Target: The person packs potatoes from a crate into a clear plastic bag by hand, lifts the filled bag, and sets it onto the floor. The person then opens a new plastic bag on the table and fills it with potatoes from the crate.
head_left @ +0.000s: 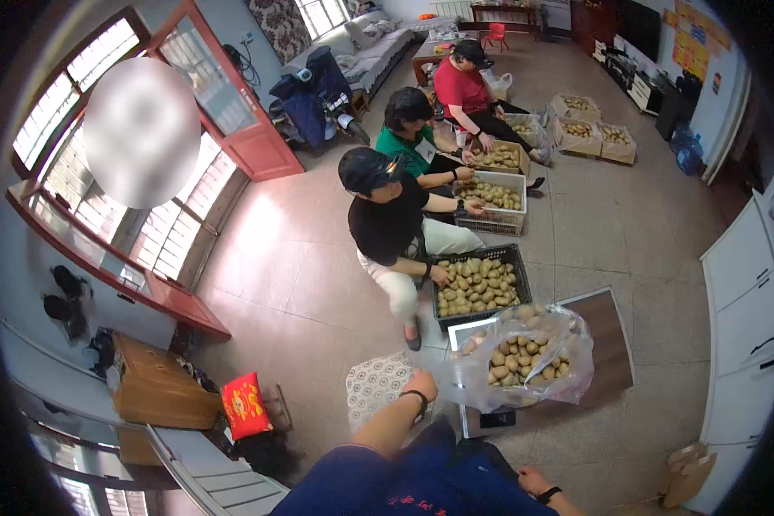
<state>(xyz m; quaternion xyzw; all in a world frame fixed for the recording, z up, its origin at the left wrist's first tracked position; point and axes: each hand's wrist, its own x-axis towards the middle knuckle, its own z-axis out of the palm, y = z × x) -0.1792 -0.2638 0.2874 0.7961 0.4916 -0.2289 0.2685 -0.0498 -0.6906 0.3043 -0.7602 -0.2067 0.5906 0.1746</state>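
My left hand (pixel 420 384), with a dark band on the wrist, is closed in front of me. It is between a patterned cushion or cloth (pixel 377 389) and a clear plastic bag (pixel 576 340). What its fingers hold, if anything, is hidden. My right hand (pixel 533 482) is low by my right thigh, its fingers too small and partly hidden to read. The plastic bag, full of brown oval produce (pixel 525 361) resembling kiwifruit or potatoes, rests on a low brown board or table (pixel 606 344). A black phone (pixel 497 419) lies at the near edge.
Ahead, a person in black (pixel 396 219) reaches into a black crate (pixel 482 322) of the same produce. Beyond sit people in green (pixel 404 129) and red (pixel 460 86) beside a white crate (pixel 499 225) and boxes (pixel 576 148). White cabinets (pixel 744 318) stand on the right.
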